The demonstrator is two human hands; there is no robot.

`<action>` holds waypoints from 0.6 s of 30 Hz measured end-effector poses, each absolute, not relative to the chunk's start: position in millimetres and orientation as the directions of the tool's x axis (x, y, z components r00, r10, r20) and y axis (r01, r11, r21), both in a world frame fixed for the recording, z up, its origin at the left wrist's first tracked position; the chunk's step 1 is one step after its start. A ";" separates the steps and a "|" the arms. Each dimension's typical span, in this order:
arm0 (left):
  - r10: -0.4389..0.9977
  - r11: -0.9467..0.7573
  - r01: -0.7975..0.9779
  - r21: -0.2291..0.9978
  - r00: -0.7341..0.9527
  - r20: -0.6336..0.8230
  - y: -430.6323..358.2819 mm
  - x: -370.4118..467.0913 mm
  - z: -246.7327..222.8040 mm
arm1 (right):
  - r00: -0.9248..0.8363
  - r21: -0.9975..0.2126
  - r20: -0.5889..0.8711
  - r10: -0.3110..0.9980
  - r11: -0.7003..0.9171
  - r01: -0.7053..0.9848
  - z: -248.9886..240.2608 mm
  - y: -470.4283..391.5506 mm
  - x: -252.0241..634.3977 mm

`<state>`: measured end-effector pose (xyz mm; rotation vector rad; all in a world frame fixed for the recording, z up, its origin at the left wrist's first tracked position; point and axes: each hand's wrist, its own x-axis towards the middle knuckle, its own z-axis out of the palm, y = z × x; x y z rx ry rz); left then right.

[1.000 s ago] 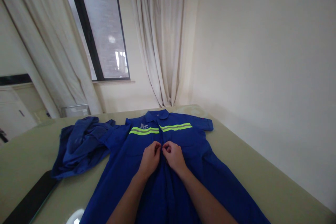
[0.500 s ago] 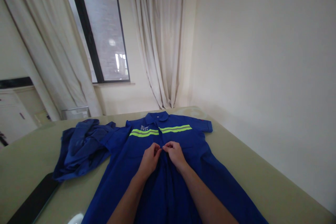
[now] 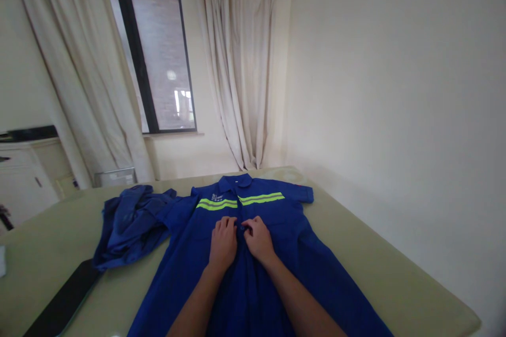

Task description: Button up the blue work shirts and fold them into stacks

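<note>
A blue short-sleeved work shirt (image 3: 288,231) lies spread front side up, collar at the far end, with yellow-green reflective stripes across the chest and white lettering above the left stripe. Below the stripes, my left hand (image 3: 223,242) is on the left side of the front opening, its fingers bent down onto the cloth and its thumb hidden. Just across from it, my right hand (image 3: 259,239) pinches the edge of the opening between thumb and forefinger. A small dark gap in the cloth shows between the two hands; any button there is too small to make out.
The shirt lies on a pale green table (image 3: 356,242). To its left is a crumpled blue garment (image 3: 134,226), partly over a long black flat object (image 3: 65,300). Beige curtains (image 3: 241,63) and a window (image 3: 164,58) stand behind; a white wall (image 3: 395,89) runs along the right.
My left hand has turned from a fingertip pinch to lying with its back upward on the cloth. The right hand still pinches, slightly apart from the left. The camera has tilted up a little.
</note>
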<state>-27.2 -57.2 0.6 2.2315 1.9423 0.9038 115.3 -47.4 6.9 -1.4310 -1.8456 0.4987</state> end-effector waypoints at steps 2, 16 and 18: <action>0.920 -0.226 0.911 0.346 0.083 0.384 -62.5 -23.8 -4.1 | -0.097 -0.632 0.287 0.953 0.265 0.729 9.9 -51.1 115.0; 0.956 -0.192 0.965 0.177 0.142 0.258 -130.3 -4.1 21.5 | -0.074 -0.551 0.248 0.966 0.204 0.809 20.9 -55.1 118.2; 0.965 -0.140 0.969 0.205 0.087 0.248 -116.1 -3.7 29.0 | -0.042 -0.660 0.267 0.963 0.214 0.720 11.9 -50.3 124.9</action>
